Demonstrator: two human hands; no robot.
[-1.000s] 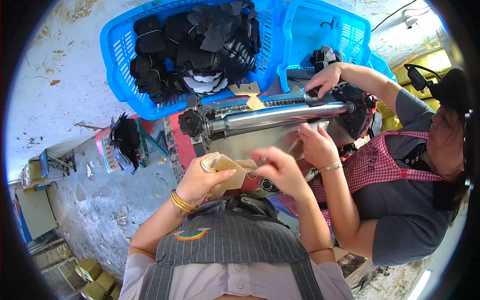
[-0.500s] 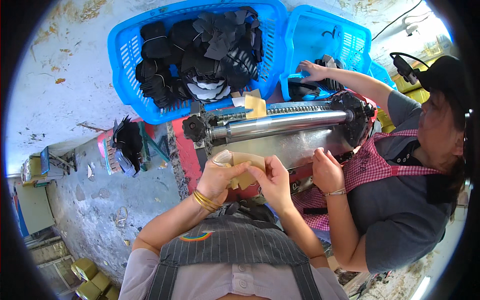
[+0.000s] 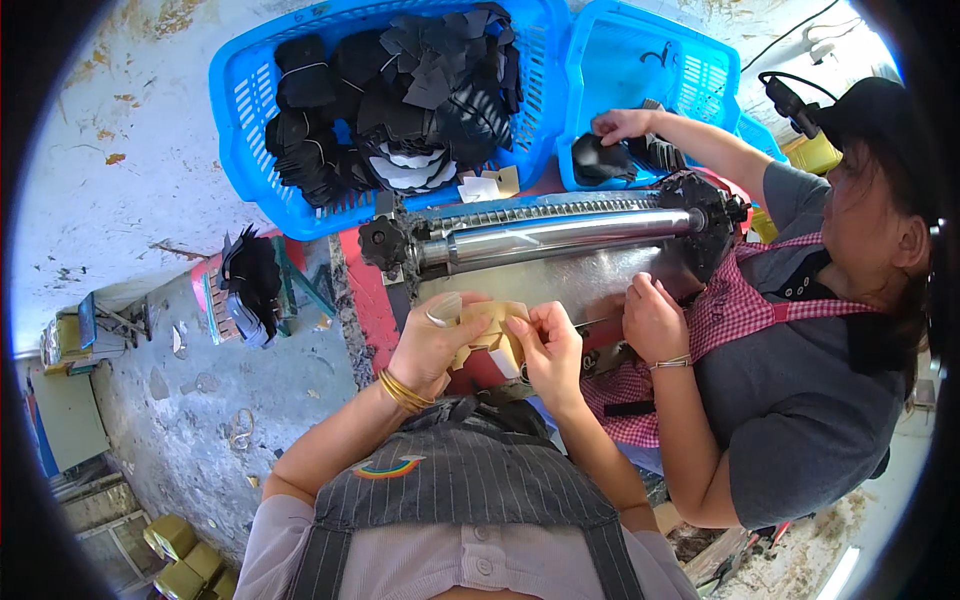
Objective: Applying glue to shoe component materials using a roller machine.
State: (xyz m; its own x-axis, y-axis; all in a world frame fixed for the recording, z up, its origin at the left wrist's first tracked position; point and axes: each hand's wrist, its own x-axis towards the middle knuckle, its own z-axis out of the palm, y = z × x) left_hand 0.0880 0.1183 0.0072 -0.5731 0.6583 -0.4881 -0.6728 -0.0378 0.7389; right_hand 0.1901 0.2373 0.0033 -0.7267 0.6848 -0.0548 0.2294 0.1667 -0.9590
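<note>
The left hand [image 3: 422, 350] clasps tan pieces [image 3: 497, 338] while the right hand [image 3: 556, 358] pinches their edge, all on the near side of the metal roller [image 3: 575, 235]. A firm left grip should keep them aligned if the right thumb parts them.

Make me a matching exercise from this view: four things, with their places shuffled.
Things
1. tan pieces
2. gold bangles
3. rainbow patch
4. black knob

Places
A. on the dark striped apron
B. near the left end of the metal roller
C. held between the left hand and right hand
D. around the person's left wrist

Pairs: 1-C, 2-D, 3-A, 4-B
</note>
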